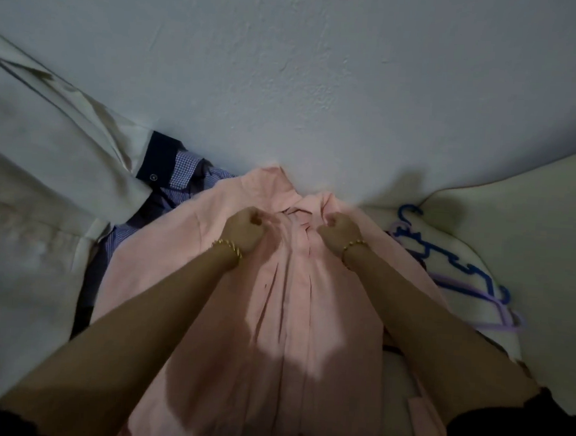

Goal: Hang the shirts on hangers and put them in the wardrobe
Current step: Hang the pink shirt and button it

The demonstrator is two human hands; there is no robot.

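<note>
pink shirt (284, 305), both hands gripping collar

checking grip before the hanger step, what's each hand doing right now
Left hand: closed, gripping the pink shirt near the collar.
Right hand: closed, gripping the pink shirt on the other side of the collar.

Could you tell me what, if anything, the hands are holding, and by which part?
The left hand and the right hand each grip the pink shirt at its upper front, just below the collar, one on either side.
</note>
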